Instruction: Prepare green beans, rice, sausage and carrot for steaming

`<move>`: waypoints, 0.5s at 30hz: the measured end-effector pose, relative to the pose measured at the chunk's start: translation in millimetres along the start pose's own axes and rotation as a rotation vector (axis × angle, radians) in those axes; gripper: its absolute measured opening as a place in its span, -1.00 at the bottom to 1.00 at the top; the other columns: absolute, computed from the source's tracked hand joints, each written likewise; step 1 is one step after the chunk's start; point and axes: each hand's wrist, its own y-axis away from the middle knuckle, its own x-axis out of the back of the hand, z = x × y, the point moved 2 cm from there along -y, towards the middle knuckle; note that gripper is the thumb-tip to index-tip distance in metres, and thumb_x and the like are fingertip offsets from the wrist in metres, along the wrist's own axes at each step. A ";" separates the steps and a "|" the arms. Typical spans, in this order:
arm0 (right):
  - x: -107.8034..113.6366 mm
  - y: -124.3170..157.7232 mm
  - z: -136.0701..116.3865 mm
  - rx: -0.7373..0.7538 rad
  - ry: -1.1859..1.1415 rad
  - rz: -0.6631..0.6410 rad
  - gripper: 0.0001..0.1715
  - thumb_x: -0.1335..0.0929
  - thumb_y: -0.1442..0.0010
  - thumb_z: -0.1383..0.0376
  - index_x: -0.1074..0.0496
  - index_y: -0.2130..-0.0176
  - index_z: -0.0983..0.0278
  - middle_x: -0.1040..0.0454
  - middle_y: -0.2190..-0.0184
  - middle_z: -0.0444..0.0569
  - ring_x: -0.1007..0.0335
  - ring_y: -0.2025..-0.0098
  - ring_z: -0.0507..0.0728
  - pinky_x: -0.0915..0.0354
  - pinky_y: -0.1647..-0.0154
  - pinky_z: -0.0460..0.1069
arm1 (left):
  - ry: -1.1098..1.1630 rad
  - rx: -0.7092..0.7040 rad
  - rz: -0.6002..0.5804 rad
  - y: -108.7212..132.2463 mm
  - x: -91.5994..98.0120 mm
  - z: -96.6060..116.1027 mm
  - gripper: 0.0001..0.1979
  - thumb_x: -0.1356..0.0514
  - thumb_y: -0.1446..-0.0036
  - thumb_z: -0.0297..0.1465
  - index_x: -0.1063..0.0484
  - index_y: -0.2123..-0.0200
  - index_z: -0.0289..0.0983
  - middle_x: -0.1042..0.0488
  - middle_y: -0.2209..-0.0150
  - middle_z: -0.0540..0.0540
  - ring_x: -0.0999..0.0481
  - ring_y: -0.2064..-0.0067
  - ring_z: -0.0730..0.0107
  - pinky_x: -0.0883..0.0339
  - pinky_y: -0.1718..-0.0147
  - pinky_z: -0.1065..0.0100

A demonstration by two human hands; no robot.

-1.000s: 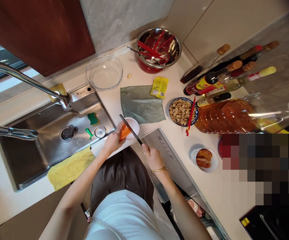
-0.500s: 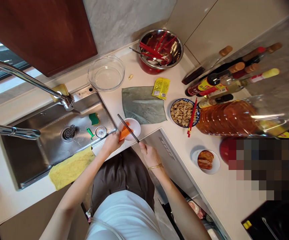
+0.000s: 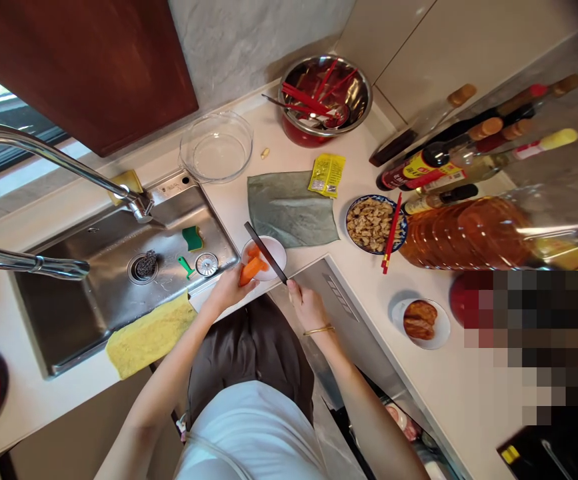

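An orange carrot [image 3: 253,270] is gripped by my left hand [image 3: 231,288] at the near left edge of a white bowl [image 3: 277,257]. Orange pieces lie inside the bowl. My right hand [image 3: 307,304], with a gold bangle at the wrist, is closed on the handle of a dark-bladed knife [image 3: 265,251]. The blade slants up and left across the bowl, just right of the carrot. Behind the bowl a grey-green cloth [image 3: 289,210] lies on the counter, with a yellow packet [image 3: 327,175] on its corner.
The steel sink [image 3: 103,300] is on the left, with a faucet [image 3: 59,157] over it and a yellow cloth [image 3: 151,333] on its front edge. To the right stand a bowl of brown pieces [image 3: 371,224] with red chopsticks, a plate of meat [image 3: 420,320], and several bottles.
The knife has shifted slightly right relative to the carrot, and more of the carrot shows. The whole view has moved a little, so the surroundings appear further right.
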 end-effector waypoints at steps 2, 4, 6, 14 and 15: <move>1.5 1.8 -1.0 0.011 -0.019 0.017 -0.11 0.12 -0.27 -0.20 -0.38 0.54 0.24 -0.45 0.62 0.03 -0.40 0.52 0.13 -0.07 0.46 -0.04 | -0.005 -0.043 0.033 1.1 -1.2 -5.9 -0.70 -0.21 -0.10 -0.32 -0.33 0.12 -0.33 -0.47 0.23 -0.22 -0.50 0.22 0.19 -0.33 0.26 0.29; 4.9 5.7 -1.5 0.025 -0.024 0.037 -0.12 0.11 -0.27 -0.20 -0.38 0.54 0.24 -0.45 0.62 0.03 -0.40 0.52 0.13 -0.07 0.46 -0.04 | -0.010 -0.071 0.053 1.9 -3.2 -8.7 -0.67 -0.18 -0.13 -0.36 -0.30 0.03 -0.32 -0.44 0.18 -0.24 -0.49 0.18 0.19 -0.34 0.21 0.26; 8.8 11.0 -1.6 0.035 -0.015 0.041 -0.12 0.10 -0.27 -0.20 -0.39 0.53 0.24 -0.45 0.62 0.03 -0.41 0.51 0.13 -0.07 0.46 -0.04 | -0.013 -0.066 0.064 1.9 -6.1 -9.8 -0.65 -0.13 -0.19 -0.37 -0.24 -0.04 -0.30 -0.43 0.18 -0.23 -0.50 0.19 0.18 -0.34 0.22 0.24; 11.8 25.5 -4.8 0.026 0.084 0.002 -0.14 0.07 -0.30 -0.17 -0.48 0.41 0.26 -0.54 0.51 0.07 -0.46 0.44 0.14 -0.02 0.51 -0.05 | 0.016 -0.043 0.140 -2.9 -17.4 -6.0 -0.79 -0.10 -0.21 -0.34 -0.20 0.13 -0.29 -0.50 0.28 -0.23 -0.53 0.26 0.15 -0.31 0.34 0.29; 11.7 26.4 -5.8 0.020 0.098 -0.005 -0.15 0.07 -0.31 -0.16 -0.49 0.38 0.25 -0.55 0.49 0.07 -0.47 0.43 0.14 -0.02 0.51 -0.05 | 0.026 -0.024 0.147 -3.3 -17.7 -5.0 -0.79 -0.12 -0.20 -0.31 -0.21 0.15 -0.28 -0.50 0.30 -0.22 -0.53 0.28 0.16 -0.30 0.36 0.31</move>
